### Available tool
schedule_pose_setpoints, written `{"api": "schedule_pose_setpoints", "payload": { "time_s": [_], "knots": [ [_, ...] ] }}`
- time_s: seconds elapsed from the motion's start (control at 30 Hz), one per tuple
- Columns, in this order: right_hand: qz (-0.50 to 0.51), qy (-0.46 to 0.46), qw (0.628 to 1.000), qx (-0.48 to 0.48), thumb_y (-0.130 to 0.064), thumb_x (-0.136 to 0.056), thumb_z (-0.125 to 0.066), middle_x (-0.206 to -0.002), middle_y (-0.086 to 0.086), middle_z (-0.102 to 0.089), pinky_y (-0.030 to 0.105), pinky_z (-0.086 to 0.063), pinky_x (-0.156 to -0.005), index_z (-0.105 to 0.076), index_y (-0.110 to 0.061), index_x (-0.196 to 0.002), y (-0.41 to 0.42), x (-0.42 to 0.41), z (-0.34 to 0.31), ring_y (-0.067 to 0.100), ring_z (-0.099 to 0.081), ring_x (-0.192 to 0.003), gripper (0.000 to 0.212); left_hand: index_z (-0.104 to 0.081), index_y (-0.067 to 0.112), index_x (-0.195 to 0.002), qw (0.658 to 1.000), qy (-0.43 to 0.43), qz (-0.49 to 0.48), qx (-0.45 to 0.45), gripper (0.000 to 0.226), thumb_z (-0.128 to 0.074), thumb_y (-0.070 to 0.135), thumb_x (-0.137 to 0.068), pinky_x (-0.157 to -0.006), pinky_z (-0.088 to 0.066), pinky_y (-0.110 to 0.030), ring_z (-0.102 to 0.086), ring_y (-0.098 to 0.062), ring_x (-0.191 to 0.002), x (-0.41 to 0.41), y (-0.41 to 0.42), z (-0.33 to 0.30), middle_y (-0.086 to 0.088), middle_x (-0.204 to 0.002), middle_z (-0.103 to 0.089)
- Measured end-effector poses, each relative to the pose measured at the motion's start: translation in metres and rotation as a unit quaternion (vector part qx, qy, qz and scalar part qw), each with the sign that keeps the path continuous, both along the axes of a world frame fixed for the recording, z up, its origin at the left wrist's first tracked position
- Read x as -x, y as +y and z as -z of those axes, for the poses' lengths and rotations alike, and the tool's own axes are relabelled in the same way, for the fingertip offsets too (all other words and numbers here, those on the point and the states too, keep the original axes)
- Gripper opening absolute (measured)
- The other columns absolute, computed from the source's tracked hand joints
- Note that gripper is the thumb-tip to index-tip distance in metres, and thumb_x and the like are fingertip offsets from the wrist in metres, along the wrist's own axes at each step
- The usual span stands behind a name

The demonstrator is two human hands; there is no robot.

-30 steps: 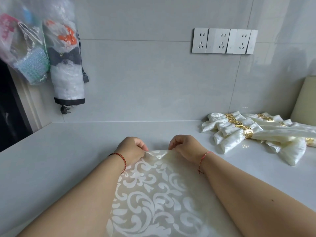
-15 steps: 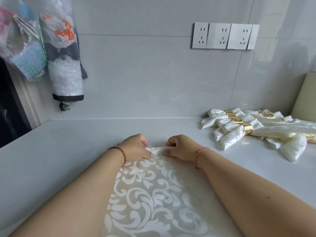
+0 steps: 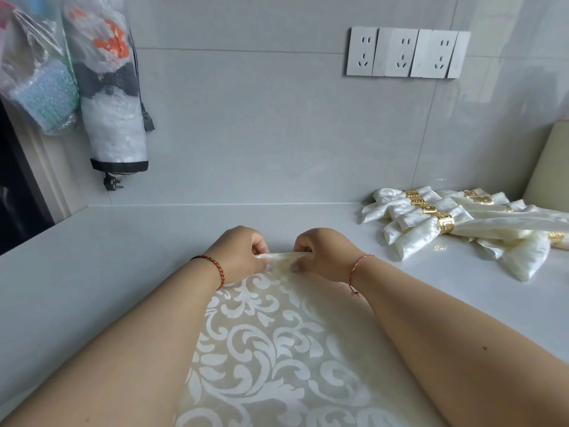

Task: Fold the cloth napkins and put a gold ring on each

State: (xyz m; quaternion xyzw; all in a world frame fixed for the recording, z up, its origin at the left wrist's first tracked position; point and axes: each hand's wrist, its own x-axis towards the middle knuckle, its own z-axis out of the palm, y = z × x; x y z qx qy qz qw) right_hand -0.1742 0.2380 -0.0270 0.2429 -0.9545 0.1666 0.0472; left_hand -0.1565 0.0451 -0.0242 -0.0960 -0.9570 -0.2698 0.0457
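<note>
Napkin (image 3: 277,349): lay on the tabletop (image 3: 92,272), long axis running from the viewer toward the wall, far end pointing at the sockets (image 3: 406,53).
Left hand (image 3: 240,254): knuckles up, fingers curled, pinching the napkin's far edge.
Right hand (image 3: 323,252): just beside the left hand, gripping the same edge.
Ringed napkins (image 3: 462,223): piled right of the napkin, gold rings (image 3: 445,224) on them.

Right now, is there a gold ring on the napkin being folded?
No. The patterned napkin has no ring on it, both hands only pinch its far edge; the gold rings sit on the finished napkins at right.
</note>
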Motion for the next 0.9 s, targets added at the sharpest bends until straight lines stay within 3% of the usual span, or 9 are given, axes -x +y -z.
{"api": "schedule_pose_setpoints", "payload": {
  "time_s": [0.17,0.37,0.47,0.57,0.7,0.9],
  "knots": [
    [-0.048,0.05,0.997,-0.038,-0.018,-0.078,-0.067,-0.071,-0.011,-0.049,0.026,-0.036,-0.059,-0.053,-0.024,-0.073,-0.003,-0.006,-0.006,0.018,-0.05,-0.074,0.017,-0.069,0.019,-0.066,0.999,-0.035,0.024,0.017,0.017,-0.07,0.004,-0.074,-0.045,-0.046,-0.021,-0.055,-0.01,-0.044,-0.009,-0.004,-0.013,0.001,-0.065,-0.068],
    [-0.066,0.03,0.991,-0.11,-0.002,-0.071,-0.052,-0.075,-0.01,-0.054,0.024,-0.043,-0.067,-0.064,-0.023,-0.075,-0.001,-0.012,-0.013,0.017,-0.053,-0.078,0.024,-0.072,0.025,-0.062,0.992,-0.104,0.042,0.056,0.023,-0.069,0.005,-0.072,-0.049,-0.047,-0.023,-0.057,-0.016,-0.052,-0.012,-0.004,-0.02,0.0,-0.065,-0.069],
    [-0.053,-0.016,0.993,-0.104,-0.009,-0.07,-0.051,-0.083,-0.007,-0.062,0.031,-0.053,-0.074,-0.063,-0.025,-0.073,0.001,-0.012,-0.015,0.019,-0.058,-0.083,0.019,-0.072,0.015,-0.063,0.987,-0.147,0.032,0.05,0.008,-0.07,0.014,-0.07,-0.059,-0.047,-0.025,-0.057,-0.017,-0.06,-0.009,-0.004,-0.023,0.001,-0.068,-0.068],
    [-0.041,-0.047,0.995,-0.073,-0.025,-0.074,-0.057,-0.083,-0.003,-0.065,0.037,-0.055,-0.075,-0.06,-0.024,-0.065,0.004,-0.011,-0.017,0.02,-0.06,-0.081,0.01,-0.065,0.007,-0.058,0.984,-0.175,0.024,0.018,0.023,-0.075,0.023,-0.071,-0.062,-0.047,-0.029,-0.051,-0.02,-0.06,-0.009,-0.003,-0.026,-0.004,-0.062,-0.057],
    [-0.056,-0.087,0.992,-0.069,-0.036,-0.079,-0.071,-0.082,-0.013,-0.06,0.027,-0.047,-0.069,-0.058,-0.032,-0.069,0.005,-0.013,-0.018,0.01,-0.056,-0.077,0.017,-0.075,0.013,-0.068,0.988,-0.145,0.056,0.018,0.014,-0.078,0.024,-0.077,-0.056,-0.048,-0.021,-0.057,-0.01,-0.055,-0.013,-0.003,-0.025,-0.004,-0.068,-0.071],
    [-0.054,-0.121,0.99,-0.044,-0.035,-0.081,-0.071,-0.079,-0.015,-0.055,0.022,-0.04,-0.063,-0.061,-0.03,-0.084,0.007,-0.013,-0.019,0.004,-0.051,-0.071,0.012,-0.073,0.023,-0.074,0.987,-0.141,0.067,0.041,0.009,-0.081,0.026,-0.072,-0.065,-0.052,-0.03,-0.06,-0.012,-0.065,-0.011,-0.005,-0.02,0.004,-0.074,-0.069]
  ]
}}
